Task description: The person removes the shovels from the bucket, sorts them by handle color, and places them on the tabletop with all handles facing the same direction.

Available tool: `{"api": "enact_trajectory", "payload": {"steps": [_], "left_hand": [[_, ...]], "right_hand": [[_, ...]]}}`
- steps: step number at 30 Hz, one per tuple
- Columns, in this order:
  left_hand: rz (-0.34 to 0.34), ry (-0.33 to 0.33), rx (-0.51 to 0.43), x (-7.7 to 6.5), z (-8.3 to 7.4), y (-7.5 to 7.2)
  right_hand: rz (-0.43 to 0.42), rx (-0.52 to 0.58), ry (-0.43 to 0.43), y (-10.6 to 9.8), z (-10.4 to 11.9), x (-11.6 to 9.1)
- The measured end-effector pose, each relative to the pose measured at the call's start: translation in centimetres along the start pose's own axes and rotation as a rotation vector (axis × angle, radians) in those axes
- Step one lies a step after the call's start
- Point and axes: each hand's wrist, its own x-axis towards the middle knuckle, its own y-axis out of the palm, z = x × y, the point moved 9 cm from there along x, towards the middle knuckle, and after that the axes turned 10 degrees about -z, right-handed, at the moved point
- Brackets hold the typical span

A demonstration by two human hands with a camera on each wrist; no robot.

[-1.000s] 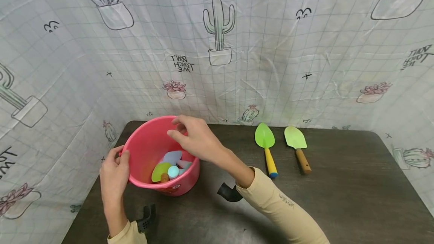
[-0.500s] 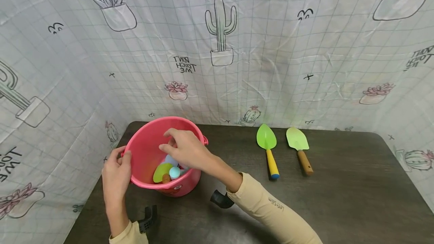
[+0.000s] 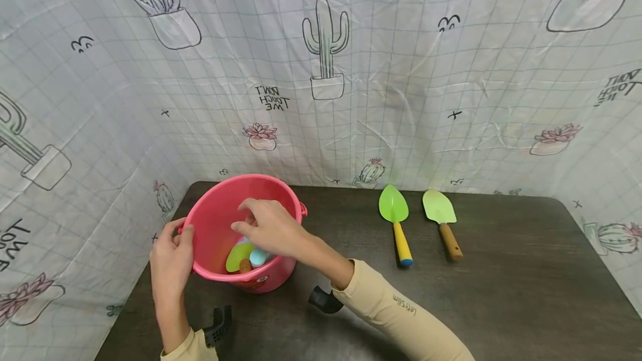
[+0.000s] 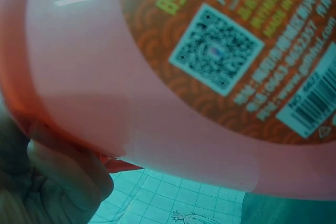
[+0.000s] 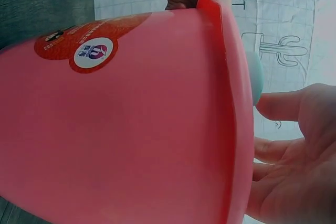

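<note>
A pink bucket (image 3: 213,230) stands on the dark table, tilted in the head view so its inside shows. My left hand (image 3: 172,261) grips its left rim, fingers outside and thumb over the edge. Over the mouth, my right hand (image 3: 273,228) reaches in from the right with thumb and fingers apart and nothing held. Below it lie a yellow-green blade (image 3: 238,255), a brown handle end (image 3: 245,266) and a light blue rounded end (image 3: 258,257). Other pieces are hidden behind the right hand. In the right wrist view, the right fingertips pass behind the bucket rim (image 5: 239,129).
To the right lie two trowels: a green one with a yellow handle (image 3: 402,244) and a pale green one with a wooden handle (image 3: 450,241). A patterned curtain (image 3: 401,71) rises behind the table (image 3: 526,272). A black wrist mount (image 3: 326,299) juts from the right sleeve.
My right hand has moved from the far right rim left and down into the bucket's mouth, covering more of the pieces inside. The left hand keeps its grip on the rim.
</note>
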Motion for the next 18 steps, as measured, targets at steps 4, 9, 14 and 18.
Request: {"api": "enact_trajectory", "payload": {"steps": [4,9,14,18], "left_hand": [[0.004,-0.001,0.002,0.0,0.0,0.0],[0.003,-0.003,0.004,0.1,0.0,0.0],[-0.001,-0.007,0.011,0.1,-0.1,0.0],[-0.002,-0.007,0.017,0.1,-0.2,-0.1]], "right_hand": [[0.027,-0.018,-0.001,0.5,0.0,0.1],[0.072,-0.006,-0.013,1.3,-0.1,0.1],[0.141,-0.024,-0.011,2.1,-0.2,0.0],[0.197,-0.079,0.006,2.6,-0.5,-0.2]]}}
